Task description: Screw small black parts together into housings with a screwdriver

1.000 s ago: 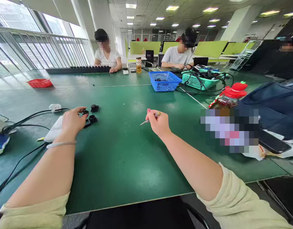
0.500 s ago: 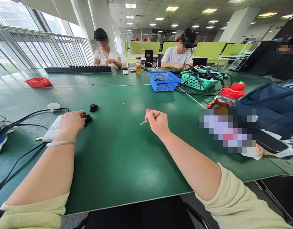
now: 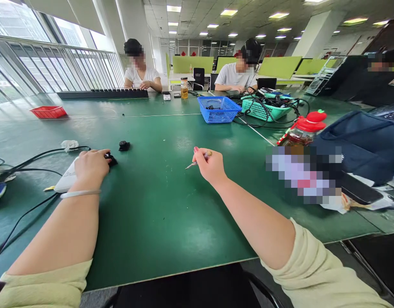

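Observation:
My right hand (image 3: 212, 166) is closed around a small screwdriver (image 3: 191, 165), whose thin metal tip points left and down just above the green table (image 3: 158, 214). Over on the left, my left hand (image 3: 91, 167) has its fingers on a small black part (image 3: 112, 160); the hand partly hides it, and the thumb is out of sight. Under that hand and wrist lies a white box-shaped device (image 3: 66, 179) with cables close by. Another small black piece (image 3: 124, 146) rests on the table a little beyond my left hand.
A blue basket (image 3: 219, 110) and a green basket (image 3: 264, 110) heaped with black cables stand further back. To the right are a red-lidded jar (image 3: 304, 130), a dark blue bag (image 3: 360, 143) and a phone (image 3: 360, 188). A red tray (image 3: 48, 112) lies far left. Two people sit opposite.
The black part at my left hand has shifted slightly left, towards the hand. My right hand keeps its grip on the screwdriver in nearly the same place. The whole view has drifted slightly.

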`<action>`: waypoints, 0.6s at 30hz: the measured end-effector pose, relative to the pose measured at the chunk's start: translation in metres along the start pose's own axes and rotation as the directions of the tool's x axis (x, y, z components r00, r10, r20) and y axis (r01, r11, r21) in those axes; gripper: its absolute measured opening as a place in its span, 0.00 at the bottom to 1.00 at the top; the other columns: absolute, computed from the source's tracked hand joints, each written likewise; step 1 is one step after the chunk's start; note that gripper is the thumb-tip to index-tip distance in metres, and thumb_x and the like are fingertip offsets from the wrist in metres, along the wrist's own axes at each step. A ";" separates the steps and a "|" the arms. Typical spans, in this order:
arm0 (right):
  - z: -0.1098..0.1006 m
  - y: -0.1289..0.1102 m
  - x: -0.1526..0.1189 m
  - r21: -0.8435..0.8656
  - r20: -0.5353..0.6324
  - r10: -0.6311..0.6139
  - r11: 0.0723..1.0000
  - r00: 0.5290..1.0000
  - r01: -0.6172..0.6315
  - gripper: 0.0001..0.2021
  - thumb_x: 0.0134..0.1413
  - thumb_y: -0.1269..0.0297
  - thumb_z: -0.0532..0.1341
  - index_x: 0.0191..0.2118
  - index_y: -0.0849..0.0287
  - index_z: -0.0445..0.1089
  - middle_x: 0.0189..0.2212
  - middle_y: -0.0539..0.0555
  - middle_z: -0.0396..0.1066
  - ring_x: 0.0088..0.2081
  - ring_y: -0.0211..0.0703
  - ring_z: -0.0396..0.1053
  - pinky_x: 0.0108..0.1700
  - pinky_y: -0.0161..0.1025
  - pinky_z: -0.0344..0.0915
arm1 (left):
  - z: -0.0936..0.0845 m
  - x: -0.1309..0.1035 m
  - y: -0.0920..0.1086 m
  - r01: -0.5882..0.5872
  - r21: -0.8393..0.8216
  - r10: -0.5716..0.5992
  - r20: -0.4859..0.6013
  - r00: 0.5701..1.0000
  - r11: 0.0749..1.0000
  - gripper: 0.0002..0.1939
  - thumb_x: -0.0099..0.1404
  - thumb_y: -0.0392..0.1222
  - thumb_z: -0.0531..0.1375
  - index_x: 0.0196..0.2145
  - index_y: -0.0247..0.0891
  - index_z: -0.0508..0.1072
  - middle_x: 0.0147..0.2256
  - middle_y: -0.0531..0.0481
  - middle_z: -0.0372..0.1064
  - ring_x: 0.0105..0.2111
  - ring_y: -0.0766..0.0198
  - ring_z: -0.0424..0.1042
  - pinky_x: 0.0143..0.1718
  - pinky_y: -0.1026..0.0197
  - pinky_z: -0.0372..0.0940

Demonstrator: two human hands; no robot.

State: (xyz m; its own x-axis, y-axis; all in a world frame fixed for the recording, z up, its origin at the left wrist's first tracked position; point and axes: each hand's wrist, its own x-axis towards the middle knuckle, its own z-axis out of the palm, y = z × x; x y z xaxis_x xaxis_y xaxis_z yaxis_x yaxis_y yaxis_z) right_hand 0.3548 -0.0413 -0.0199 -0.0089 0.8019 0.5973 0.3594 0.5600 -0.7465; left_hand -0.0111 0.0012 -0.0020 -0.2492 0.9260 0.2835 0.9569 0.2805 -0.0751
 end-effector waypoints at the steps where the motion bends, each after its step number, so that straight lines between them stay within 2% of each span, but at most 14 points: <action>1: 0.000 0.000 0.000 0.001 0.003 0.000 1.000 1.000 0.000 0.31 0.65 0.41 0.50 0.17 0.56 0.61 0.14 0.47 0.54 0.19 0.35 0.53 0.26 0.36 0.54 | 0.000 0.000 0.001 -0.007 0.005 0.007 0.014 1.000 1.000 0.25 0.67 0.49 0.53 0.57 0.39 0.74 0.51 0.37 0.74 0.50 0.43 0.67 0.48 0.47 0.66; 5: 0.000 0.001 0.000 -0.005 0.007 -0.004 1.000 1.000 0.004 0.30 0.65 0.42 0.50 0.17 0.56 0.61 0.14 0.47 0.54 0.19 0.35 0.52 0.25 0.37 0.53 | 0.001 0.001 0.004 -0.028 0.017 0.027 0.047 0.999 0.999 0.27 0.69 0.50 0.50 0.58 0.35 0.73 0.54 0.35 0.72 0.53 0.42 0.67 0.51 0.47 0.65; 10: -0.001 0.001 0.000 -0.007 0.005 -0.007 1.000 1.000 0.007 0.30 0.66 0.43 0.50 0.17 0.56 0.62 0.14 0.47 0.55 0.19 0.35 0.55 0.26 0.37 0.54 | 0.001 0.000 0.006 -0.013 -0.030 0.014 0.044 0.999 0.999 0.25 0.70 0.46 0.49 0.58 0.37 0.73 0.53 0.36 0.72 0.52 0.44 0.69 0.52 0.46 0.65; 15: -0.001 0.000 0.000 -0.008 0.007 -0.003 1.000 1.000 0.003 0.30 0.65 0.43 0.51 0.17 0.56 0.60 0.14 0.47 0.54 0.19 0.35 0.53 0.26 0.36 0.53 | -0.004 -0.005 0.009 0.045 -0.180 -0.049 -0.021 0.999 0.983 0.23 0.64 0.35 0.51 0.55 0.40 0.74 0.54 0.40 0.70 0.49 0.50 0.72 0.49 0.51 0.67; 18: -0.001 0.000 0.000 -0.006 0.009 0.010 1.000 1.000 -0.010 0.30 0.65 0.41 0.50 0.17 0.56 0.60 0.14 0.47 0.54 0.19 0.35 0.54 0.26 0.36 0.54 | -0.005 -0.005 0.009 0.046 -0.261 -0.059 -0.041 0.997 0.964 0.22 0.62 0.33 0.52 0.51 0.39 0.76 0.52 0.40 0.71 0.50 0.50 0.71 0.52 0.51 0.65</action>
State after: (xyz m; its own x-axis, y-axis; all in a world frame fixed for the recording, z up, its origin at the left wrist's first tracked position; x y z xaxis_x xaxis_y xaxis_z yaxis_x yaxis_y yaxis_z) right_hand 0.3555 -0.0414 -0.0202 -0.0139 0.8093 0.5872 0.3646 0.5509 -0.7507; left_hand -0.0002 -0.0019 0.0007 -0.2984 0.8967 0.3268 0.9502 0.2471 0.1898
